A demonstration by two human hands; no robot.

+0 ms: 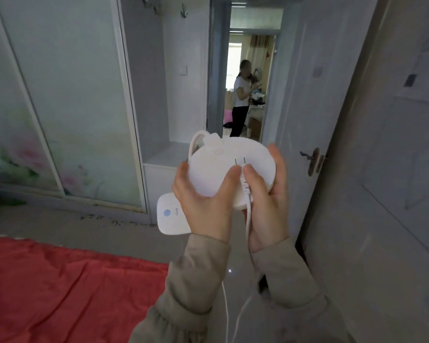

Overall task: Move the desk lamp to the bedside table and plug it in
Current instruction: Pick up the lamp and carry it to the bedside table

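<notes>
Smooth white desk lamp (223,174) gripped by left hand (203,201) and right hand (268,199), plug (243,169) pinched under thumbs, lamp head (171,216) half hidden, cord (248,231) trailing out of view

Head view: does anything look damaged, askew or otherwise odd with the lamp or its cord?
Nothing looks damaged. The folded desk lamp is held base-up in both hands, left hand and right hand. The plug is pinned against the base under both thumbs, prongs bare, and the cord trails loose toward the floor.
</notes>
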